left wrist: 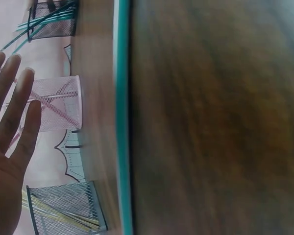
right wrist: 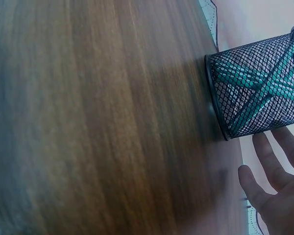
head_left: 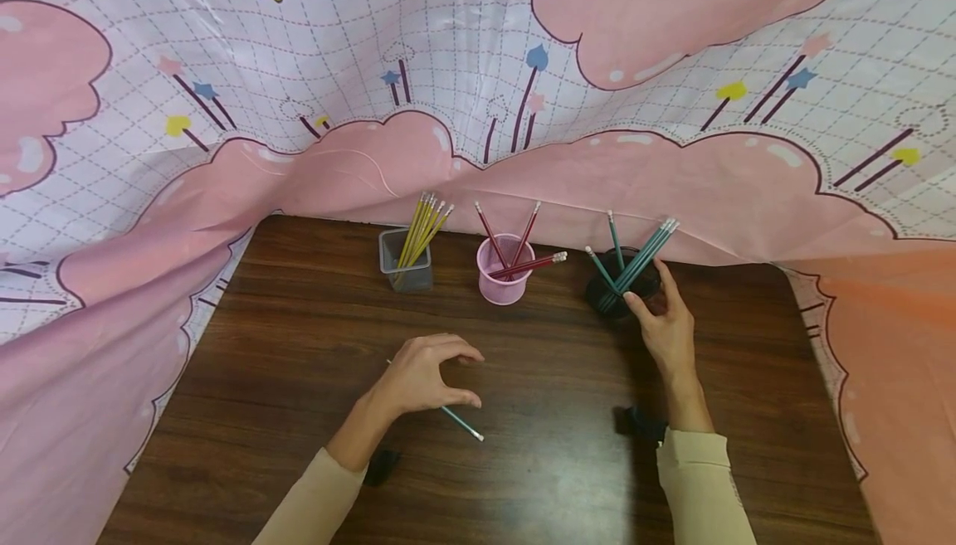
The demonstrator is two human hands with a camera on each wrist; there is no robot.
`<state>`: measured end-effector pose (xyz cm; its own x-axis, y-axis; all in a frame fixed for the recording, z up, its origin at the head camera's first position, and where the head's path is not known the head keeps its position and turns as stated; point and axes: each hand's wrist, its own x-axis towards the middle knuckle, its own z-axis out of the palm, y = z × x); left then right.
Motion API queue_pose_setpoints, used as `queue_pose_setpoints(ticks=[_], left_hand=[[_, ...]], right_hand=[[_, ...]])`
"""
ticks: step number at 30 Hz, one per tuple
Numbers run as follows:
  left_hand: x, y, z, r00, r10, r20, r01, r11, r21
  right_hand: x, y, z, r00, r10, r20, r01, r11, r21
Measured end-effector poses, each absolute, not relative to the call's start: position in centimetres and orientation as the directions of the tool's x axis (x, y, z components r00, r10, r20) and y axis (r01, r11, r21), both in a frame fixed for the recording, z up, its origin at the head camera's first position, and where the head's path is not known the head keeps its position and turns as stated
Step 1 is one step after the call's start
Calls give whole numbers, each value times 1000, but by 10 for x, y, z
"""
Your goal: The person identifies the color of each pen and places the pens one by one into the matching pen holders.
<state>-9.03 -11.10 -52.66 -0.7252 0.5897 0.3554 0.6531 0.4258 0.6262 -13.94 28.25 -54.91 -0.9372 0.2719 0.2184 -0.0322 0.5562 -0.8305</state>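
My left hand (head_left: 421, 375) is over the table with thumb and fingers spread apart and nothing between them. Under it a teal pencil (head_left: 463, 425) lies on the wood, partly hidden by the hand. In the left wrist view that pencil (left wrist: 121, 117) crosses close to the camera. My right hand (head_left: 667, 325) is at the near right side of a round black mesh cup (right wrist: 257, 88). Its fingers (right wrist: 267, 156) are fairly straight and reach the cup's side. Several teal pencils (head_left: 644, 259) lean in this cup, eraser ends up.
Left of the black cup stands a pink mesh cup (head_left: 503, 289) with several dark red pencils (head_left: 523, 267). Farther left, a square grey mesh holder (head_left: 411, 278) has several yellow pencils (head_left: 421, 234). A patterned cloth (head_left: 478, 147) hangs behind the dark wooden table (head_left: 553, 445).
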Motion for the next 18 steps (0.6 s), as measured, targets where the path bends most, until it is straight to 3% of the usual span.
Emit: queue_pose_setpoints(ticks=[9, 18], left_hand=[[-76, -126, -546, -673, 683, 283, 709, 488, 508], [-63, -134, -560, -688, 700, 193, 680, 529, 507]], right_hand=[[-140, 281, -551, -931, 281, 232, -49, 535, -844], [-140, 282, -551, -934, 283, 220, -34, 540, -841]])
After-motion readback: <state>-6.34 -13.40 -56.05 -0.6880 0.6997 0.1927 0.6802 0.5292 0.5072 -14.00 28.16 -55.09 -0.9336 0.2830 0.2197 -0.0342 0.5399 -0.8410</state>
